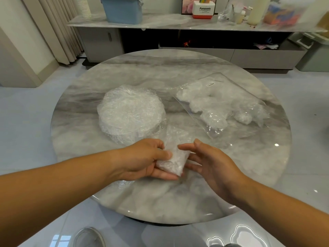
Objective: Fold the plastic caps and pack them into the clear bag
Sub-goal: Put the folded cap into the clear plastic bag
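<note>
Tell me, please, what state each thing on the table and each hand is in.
Left hand, grips the folded cap.
Right hand, open beside it.
Folded cap, bunched small.
Cap stack, unfolded, on the table.
Clear bag, lying flat, partly filled.

Label (pixel 211 84) on the clear bag (pixel 235 86) is too small to read; top edge crops the blue bin (pixel 122 11)
</note>
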Demonstrator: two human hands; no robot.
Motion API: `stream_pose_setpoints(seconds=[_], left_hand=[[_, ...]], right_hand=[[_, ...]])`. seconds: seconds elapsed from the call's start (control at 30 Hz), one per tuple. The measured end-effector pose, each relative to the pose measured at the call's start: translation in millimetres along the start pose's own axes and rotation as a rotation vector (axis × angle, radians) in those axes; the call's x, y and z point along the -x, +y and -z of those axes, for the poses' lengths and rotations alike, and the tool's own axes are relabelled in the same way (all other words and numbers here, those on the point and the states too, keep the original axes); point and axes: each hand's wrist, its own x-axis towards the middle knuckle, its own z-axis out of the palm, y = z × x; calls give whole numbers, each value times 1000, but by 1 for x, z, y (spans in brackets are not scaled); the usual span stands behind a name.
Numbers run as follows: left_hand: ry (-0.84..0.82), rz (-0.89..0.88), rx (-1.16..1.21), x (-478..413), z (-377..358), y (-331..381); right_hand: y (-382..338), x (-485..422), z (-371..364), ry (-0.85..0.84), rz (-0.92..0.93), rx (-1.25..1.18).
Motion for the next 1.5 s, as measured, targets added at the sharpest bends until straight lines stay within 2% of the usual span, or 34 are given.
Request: stream_pose_setpoints(seconds=[0.07, 0.13, 0.3, 0.4, 0.47, 0.63, 0.77, 0.87, 1.0, 1.13, 1.23, 1.33, 1.43, 1.5], left_hand=[[-44, 36, -2, 3, -1, -1], [-88, 75, 35, 5, -1, -1], [-167, 188, 194, 2, 5, 5], [-215, 240, 263, -1, 13, 8], [-253, 260, 264, -2, 17, 8], [-268, 293, 199, -4, 23, 5], [-117, 231, 58, -2, 17, 2], [-13, 127, 51, -5, 16, -1], [131, -55, 70, -7, 11, 1], [154, -206, -21, -7, -5, 4], [156, -276, -88, -9, -19, 10], [150, -310, -132, -14, -34, 19], [93, -244, -51, -23, -52, 33], [44, -199, -34, -30, -62, 41]], right_hand=[[-2, -1, 2, 2, 31, -3], [-1, 0, 5, 2, 136, 119], [8, 8, 19, -92, 646, 869], [9, 11, 21, -237, 930, 1112], [8, 12, 21, -318, 990, 1208], [10, 17, 20, -418, 937, 1349], [17, 19, 21, -426, 730, 1261], [17, 23, 17, -307, 480, 1003], [9, 17, 4, -16, 198, 553], [1, 10, -1, -5, -63, 164], [-10, 12, 2, 10, -54, 76], [-21, 13, 13, 87, 18, 195], [-33, 10, 30, 187, 80, 309], [-46, 7, 43, 293, 122, 281]])
